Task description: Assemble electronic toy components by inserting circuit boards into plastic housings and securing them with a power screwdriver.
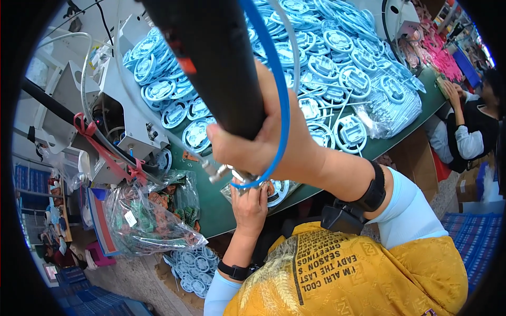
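My right hand [284,137] is wrapped round the thick black body of an electric screwdriver [216,68]. The tool stands tilted over the green worktop, with metal fittings at its lower end and a blue air hose [285,105] curving beside it. Just below that end is my left hand [249,208], its fingers drawn together at a light blue round plastic part [278,192]. The tool and hose hide the fingertips and much of the part. Something small and orange-brown shows by the fingers.
Many light blue round parts [337,42] lie heaped across the green table [216,210]. A clear bag of circuit boards [153,210] sits at its left edge, near a white machine [124,116] with hoses. More parts [195,268] lie below. Another person [469,126] sits at the right.
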`<action>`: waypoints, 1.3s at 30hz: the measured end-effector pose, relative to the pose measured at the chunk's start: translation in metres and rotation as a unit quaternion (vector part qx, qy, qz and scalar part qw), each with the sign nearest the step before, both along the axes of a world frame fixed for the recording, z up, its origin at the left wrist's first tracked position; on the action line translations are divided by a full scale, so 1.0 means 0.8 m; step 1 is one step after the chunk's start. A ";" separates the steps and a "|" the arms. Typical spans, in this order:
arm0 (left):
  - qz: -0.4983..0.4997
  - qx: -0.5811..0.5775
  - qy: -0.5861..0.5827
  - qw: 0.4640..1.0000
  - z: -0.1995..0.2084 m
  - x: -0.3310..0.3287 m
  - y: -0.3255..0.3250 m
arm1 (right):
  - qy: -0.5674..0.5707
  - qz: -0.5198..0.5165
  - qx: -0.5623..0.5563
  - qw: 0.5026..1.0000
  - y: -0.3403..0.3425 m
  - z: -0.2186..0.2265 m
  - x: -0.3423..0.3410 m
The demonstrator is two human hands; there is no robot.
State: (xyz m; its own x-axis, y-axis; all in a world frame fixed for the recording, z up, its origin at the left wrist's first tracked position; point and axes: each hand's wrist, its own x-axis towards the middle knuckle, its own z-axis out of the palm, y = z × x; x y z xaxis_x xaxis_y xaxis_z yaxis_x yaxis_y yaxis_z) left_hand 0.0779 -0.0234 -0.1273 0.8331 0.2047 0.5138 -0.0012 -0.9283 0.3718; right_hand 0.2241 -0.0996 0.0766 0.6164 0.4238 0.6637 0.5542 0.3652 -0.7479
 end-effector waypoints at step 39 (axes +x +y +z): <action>-0.066 -0.016 0.093 0.993 0.017 -0.037 0.004 | -0.017 0.003 -0.012 1.000 0.023 0.005 0.021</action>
